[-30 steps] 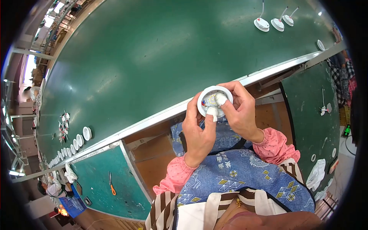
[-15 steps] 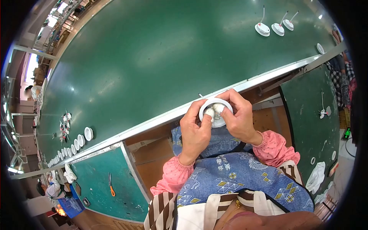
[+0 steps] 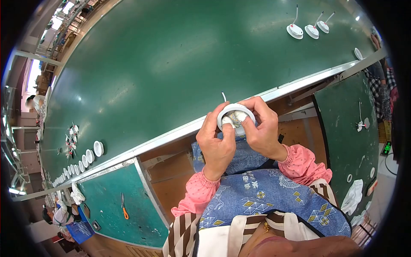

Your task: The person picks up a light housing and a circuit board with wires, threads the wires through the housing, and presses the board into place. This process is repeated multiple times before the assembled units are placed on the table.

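A round white plastic housing (image 3: 234, 107) is held between both hands, just over the table's near edge, its hollow side facing me. My left hand (image 3: 216, 141) grips its left side, with the fingers behind and the thumb inside the rim. On the right side my right hand (image 3: 263, 130) holds it likewise, thumb pressed inside. Both thumbtips have white coverings. Behind the housing a thin white tube (image 3: 224, 97) with a dark tip sticks up. The thumbs hide most of the inside.
On the green table (image 3: 171, 77), white housings with upright tubes (image 3: 312, 31) stand at the far right. A row of white round housings (image 3: 98, 148) runs along the left edge, near a pile of small parts (image 3: 72, 139). Orange-handled scissors (image 3: 124, 212) lie on the lower left panel.
Both hands and the housing have shifted slightly left. The housing is tilted more, and more of the tube shows behind it. The thumbs have moved inside the rim.
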Motion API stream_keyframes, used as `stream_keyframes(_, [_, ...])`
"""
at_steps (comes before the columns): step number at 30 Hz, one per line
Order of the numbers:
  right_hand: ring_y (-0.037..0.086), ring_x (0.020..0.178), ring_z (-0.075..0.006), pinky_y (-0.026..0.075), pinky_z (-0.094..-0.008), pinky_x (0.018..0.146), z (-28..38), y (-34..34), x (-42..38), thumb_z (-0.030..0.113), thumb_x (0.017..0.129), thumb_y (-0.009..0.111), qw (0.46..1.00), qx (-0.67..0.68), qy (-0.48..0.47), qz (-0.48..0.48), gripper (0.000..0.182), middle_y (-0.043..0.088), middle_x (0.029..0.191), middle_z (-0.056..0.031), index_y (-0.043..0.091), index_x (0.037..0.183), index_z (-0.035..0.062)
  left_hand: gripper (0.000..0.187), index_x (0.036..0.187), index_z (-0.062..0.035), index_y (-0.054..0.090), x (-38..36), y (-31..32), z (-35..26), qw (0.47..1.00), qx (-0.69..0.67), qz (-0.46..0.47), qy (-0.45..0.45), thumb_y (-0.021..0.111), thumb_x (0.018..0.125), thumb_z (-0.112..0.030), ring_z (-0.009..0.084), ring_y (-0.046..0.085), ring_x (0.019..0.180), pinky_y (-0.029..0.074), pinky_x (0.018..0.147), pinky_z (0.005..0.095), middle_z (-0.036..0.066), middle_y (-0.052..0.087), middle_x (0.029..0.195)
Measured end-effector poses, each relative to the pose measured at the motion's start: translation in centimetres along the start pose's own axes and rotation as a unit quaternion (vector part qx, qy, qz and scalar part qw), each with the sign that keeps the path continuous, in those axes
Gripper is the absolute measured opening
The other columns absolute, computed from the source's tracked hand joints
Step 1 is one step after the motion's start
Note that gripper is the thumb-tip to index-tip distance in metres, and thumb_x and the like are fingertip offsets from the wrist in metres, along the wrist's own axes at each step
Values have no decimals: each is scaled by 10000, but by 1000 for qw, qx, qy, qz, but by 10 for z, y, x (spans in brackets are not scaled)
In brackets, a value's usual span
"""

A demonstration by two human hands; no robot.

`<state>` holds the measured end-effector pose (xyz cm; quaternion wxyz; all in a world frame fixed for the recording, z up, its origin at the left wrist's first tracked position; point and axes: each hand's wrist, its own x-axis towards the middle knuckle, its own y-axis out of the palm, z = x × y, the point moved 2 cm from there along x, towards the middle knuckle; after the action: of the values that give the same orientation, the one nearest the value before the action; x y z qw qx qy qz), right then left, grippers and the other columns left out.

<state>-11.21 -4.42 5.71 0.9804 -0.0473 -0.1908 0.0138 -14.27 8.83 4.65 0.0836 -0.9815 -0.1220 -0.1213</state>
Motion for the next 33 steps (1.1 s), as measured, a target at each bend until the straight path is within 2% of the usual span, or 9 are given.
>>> stream_keyframes(5, [674,708,-166,512,-288,603,-1,4,-6,-89,821,613,998,-52,-47,-7,186,678,826,-119,620,996,-26,348,1251,42,647,-2,0,-2,999,-21,-21,-29,526,925,41,70,597,875,485,725,208,51,671,1058])
stream_keyframes(8, [648,841,-115,536,-261,740,-4,4,-7,-102,858,550,1000,-24,-3,17,205,648,939,-90,607,1051,-64,352,1255,35,650,3,1,-2,998,-52,-25,-21,528,925,42,65,594,860,482,713,206,39,671,1039])
stream_keyframes(14, [642,861,-108,531,-258,771,-4,-2,1,-99,863,549,996,37,69,51,194,653,952,-92,603,1047,-65,322,1186,10,683,7,-7,-5,998,-39,12,-40,559,890,12,136,636,830,514,697,267,104,689,978])
stream_keyframes(17, [670,726,-157,517,-291,632,-9,1,0,-60,839,598,999,35,33,7,162,687,835,-119,619,997,-33,310,1176,13,685,8,-6,-3,1000,-3,13,-14,568,889,8,144,645,844,522,720,275,116,697,960])
stream_keyframes(24, [620,678,-137,486,-292,605,-2,-7,2,-47,843,584,997,-56,14,41,146,653,789,-92,624,982,-23,282,1145,27,689,10,0,-10,998,12,2,-61,558,895,7,156,657,873,525,786,278,99,709,978])
stream_keyframes(27, [600,761,-115,491,-281,652,-8,-19,15,-30,832,579,988,96,98,64,172,638,837,-69,628,995,-8,415,1317,17,599,14,-2,-12,995,-13,79,-57,591,902,-6,134,666,867,529,766,265,115,682,1094])
stream_keyframes(30, [618,808,-190,509,-344,748,-3,-65,62,9,831,629,997,-59,52,-6,158,630,885,-112,631,989,-5,540,1438,-19,506,25,-26,-16,992,28,90,-85,618,910,-13,125,675,857,533,745,261,108,653,1156])
stream_keyframes(31, [627,800,-221,510,-354,750,-10,-85,85,33,845,636,987,-160,-24,-16,169,645,905,-123,647,1010,-1,577,1467,-33,480,29,-49,-13,991,68,61,-98,628,909,-18,124,677,854,534,743,263,111,646,1169])
stream_keyframes(33, [662,901,-337,516,-404,815,-68,-122,140,27,875,601,914,-364,-143,-112,224,671,997,-151,672,1088,27,527,1419,-32,524,32,-93,15,989,105,2,-101,634,904,-17,123,665,810,533,709,268,102,655,1137])
